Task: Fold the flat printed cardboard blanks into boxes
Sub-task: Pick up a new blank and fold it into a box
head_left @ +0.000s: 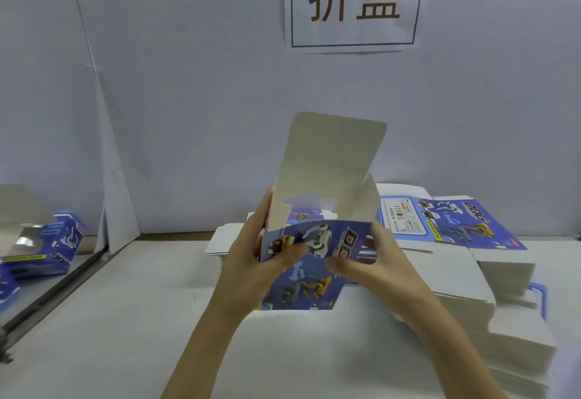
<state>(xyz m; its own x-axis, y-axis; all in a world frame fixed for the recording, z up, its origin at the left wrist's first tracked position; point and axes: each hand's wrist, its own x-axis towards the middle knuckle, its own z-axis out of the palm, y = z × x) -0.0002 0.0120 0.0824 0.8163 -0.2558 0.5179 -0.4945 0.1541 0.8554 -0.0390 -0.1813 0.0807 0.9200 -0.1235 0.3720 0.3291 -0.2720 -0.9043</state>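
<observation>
The half-folded box (317,241) is held up above the white table (125,320), in the middle of the view and in front of the wall sign (353,2). The left hand (251,257) grips its left side, with the thumb pressing on the blue printed front panel. The right hand (374,263) holds the right edge, its fingers curled around the panel. The grey inner flap of the box stands upright and open (its top corners are rounded).

To the right of the box lies a stack of flat blanks (456,273), the top one (449,221) with the printed face up. To the left of the box, near the wall, stands a finished box (47,241) with its top open.
</observation>
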